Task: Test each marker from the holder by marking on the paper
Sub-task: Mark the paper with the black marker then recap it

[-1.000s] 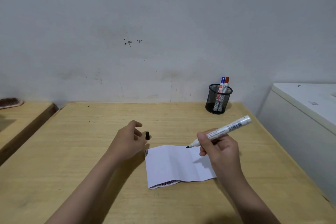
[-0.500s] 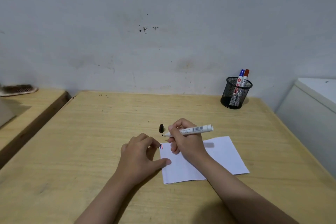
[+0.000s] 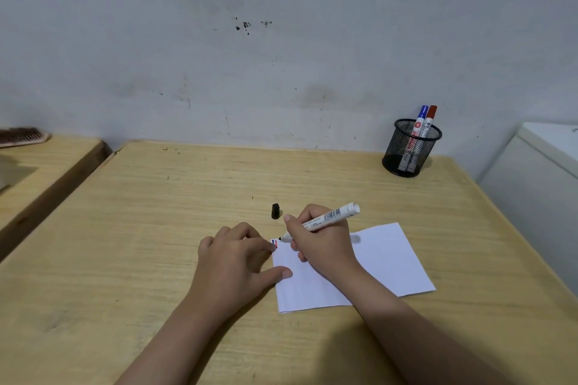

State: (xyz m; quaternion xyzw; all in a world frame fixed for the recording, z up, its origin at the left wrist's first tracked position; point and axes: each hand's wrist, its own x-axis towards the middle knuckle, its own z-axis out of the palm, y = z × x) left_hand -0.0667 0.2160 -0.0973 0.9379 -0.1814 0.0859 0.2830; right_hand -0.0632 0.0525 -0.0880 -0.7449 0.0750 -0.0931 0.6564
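Observation:
A white sheet of paper (image 3: 384,259) lies on the wooden table (image 3: 156,228). My right hand (image 3: 322,241) grips an uncapped white marker (image 3: 328,217), its black tip touching the paper's top left corner beside small red and blue marks (image 3: 275,242). My left hand (image 3: 237,262) lies flat, fingers spread, pressing the paper's left edge. The marker's black cap (image 3: 275,211) stands on the table just behind my hands. A black mesh holder (image 3: 409,148) at the back right holds a blue-capped marker (image 3: 420,120) and a red-capped marker (image 3: 429,120).
A white cabinet (image 3: 538,178) stands right of the table. A second wooden surface (image 3: 40,172) sits to the left across a gap, with a brush (image 3: 22,136) at its far end. A grey wall rises behind.
My right hand brought the marker down from above the paper to its top left corner. My left hand set the cap on the table and settled on the paper's edge. The view shifted left.

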